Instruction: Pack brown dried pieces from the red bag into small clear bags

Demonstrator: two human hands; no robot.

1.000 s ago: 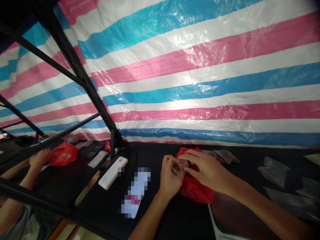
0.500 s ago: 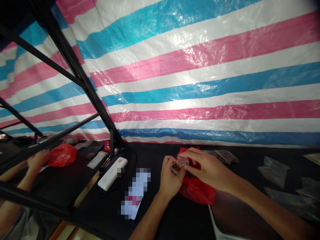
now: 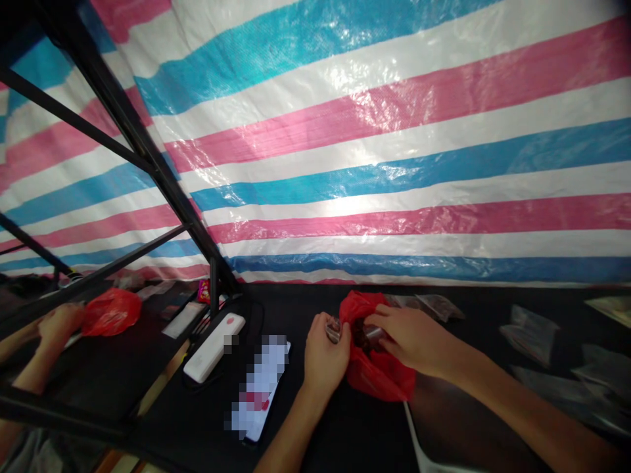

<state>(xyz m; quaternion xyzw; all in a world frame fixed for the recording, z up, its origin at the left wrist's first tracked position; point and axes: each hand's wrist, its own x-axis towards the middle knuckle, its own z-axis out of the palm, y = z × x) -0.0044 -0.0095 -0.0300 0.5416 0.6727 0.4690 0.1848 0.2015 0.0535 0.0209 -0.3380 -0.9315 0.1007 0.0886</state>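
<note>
A crumpled red plastic bag (image 3: 377, 371) lies on the black table (image 3: 340, 427) in front of me. My left hand (image 3: 323, 351) is closed on the bag's left edge, with a small clear packet (image 3: 334, 328) at its fingertips. My right hand (image 3: 411, 338) reaches into the bag's mouth from the right, fingers pinched on a small clear item (image 3: 374, 334) among dark contents. What the item is cannot be made out.
A phone (image 3: 259, 387) and a white power bank (image 3: 213, 338) with a cable lie left of my hands. Clear packets (image 3: 530, 332) are scattered at the right. A black frame (image 3: 148, 164) separates another person's hand (image 3: 56, 323) and another red bag (image 3: 111, 310). A striped tarp (image 3: 394, 164) hangs behind.
My right hand has dropped from holding a small packet above the bag into the bag's opening. Both hands sit slightly lower and left; the view shifted a little.
</note>
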